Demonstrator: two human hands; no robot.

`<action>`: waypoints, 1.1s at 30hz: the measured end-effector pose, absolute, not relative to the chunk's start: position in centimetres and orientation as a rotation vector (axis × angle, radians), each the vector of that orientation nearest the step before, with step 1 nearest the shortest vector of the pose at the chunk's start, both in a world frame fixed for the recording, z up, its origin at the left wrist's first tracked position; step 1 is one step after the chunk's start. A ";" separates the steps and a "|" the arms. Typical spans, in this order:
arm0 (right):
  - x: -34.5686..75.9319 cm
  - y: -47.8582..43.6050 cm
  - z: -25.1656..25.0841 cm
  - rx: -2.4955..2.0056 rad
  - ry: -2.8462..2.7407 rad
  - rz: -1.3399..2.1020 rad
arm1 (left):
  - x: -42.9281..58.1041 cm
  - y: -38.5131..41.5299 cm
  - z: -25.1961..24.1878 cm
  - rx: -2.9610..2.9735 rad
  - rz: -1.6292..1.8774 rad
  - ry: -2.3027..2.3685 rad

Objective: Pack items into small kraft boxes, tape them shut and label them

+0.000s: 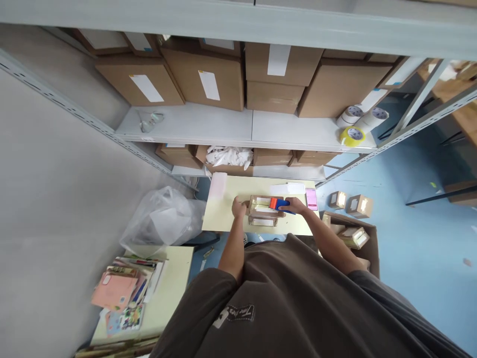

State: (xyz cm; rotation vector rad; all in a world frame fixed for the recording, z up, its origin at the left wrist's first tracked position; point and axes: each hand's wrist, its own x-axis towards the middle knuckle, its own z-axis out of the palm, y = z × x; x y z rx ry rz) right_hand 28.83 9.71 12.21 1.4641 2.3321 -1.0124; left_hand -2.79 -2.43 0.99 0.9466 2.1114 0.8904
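Observation:
On the pale yellow table (225, 219) lies a small cardboard box (256, 205) with a white label and tape on its top. My left hand (239, 207) grips the left end of this box. In my right hand (295, 205) is a blue and orange tape dispenser (286, 205), its orange end over the right half of the box top. A second small labelled box (263, 222) sits against the near side of the first. White paper sheets (296, 188) and a phone with a pink screen (311, 199) lie beyond and right of my right hand.
Shelves (219, 124) of cardboard boxes rise behind the table, with tape rolls (352, 135) and glasses (151, 121) on one. An open carton (372, 248) of small boxes stands right. At left are a clear plastic bag (164, 219) and a stack of books (115, 291).

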 end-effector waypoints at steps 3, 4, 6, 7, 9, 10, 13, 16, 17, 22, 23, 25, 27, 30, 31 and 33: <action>28.5 9.7 12.2 1.422 2.335 -0.975 | -3.3 -0.6 3.6 1.447 0.547 1.878; 28.3 9.7 12.2 1.406 2.335 -0.962 | -3.2 0.1 4.3 1.603 0.402 1.770; 28.1 9.7 12.3 1.373 2.338 -0.942 | -2.7 1.3 5.2 1.764 0.103 1.630; 28.0 9.8 12.4 1.364 2.338 -0.936 | -2.4 1.8 5.4 1.779 -0.018 1.606; 27.8 9.9 12.7 1.355 2.323 -0.945 | -2.0 2.3 5.5 1.767 -0.165 1.595; 27.7 10.0 12.8 1.357 2.309 -0.952 | -1.9 2.4 5.4 1.758 -0.189 1.606; 27.5 10.1 13.1 1.369 2.263 -0.967 | -1.9 2.4 5.1 1.734 -0.182 1.646; 27.9 10.3 13.0 1.384 2.249 -0.971 | -2.0 2.3 4.9 1.707 -0.165 1.670; 28.4 10.3 12.9 1.395 2.248 -0.963 | -1.9 2.3 4.9 1.698 -0.163 1.677; 34.5 11.0 11.9 1.483 2.191 -0.926 | -1.6 2.4 4.6 1.648 -0.102 1.703; 36.1 11.2 11.7 1.500 2.181 -0.924 | -1.5 2.4 4.5 1.645 -0.083 1.702; 39.0 11.6 11.4 1.541 2.134 -0.933 | -1.4 2.5 4.4 1.643 -0.068 1.695; 41.0 12.0 11.4 1.545 2.108 -0.961 | -1.2 2.5 4.3 1.637 -0.074 1.686; 41.9 12.7 11.5 1.504 2.097 -0.977 | -0.9 2.6 4.3 1.623 -0.090 1.680; 41.8 12.9 11.6 1.493 2.093 -0.977 | -0.8 2.6 4.4 1.624 -0.092 1.682; 41.8 13.2 11.5 1.480 2.085 -0.991 | -0.7 2.5 4.4 1.634 -0.103 1.686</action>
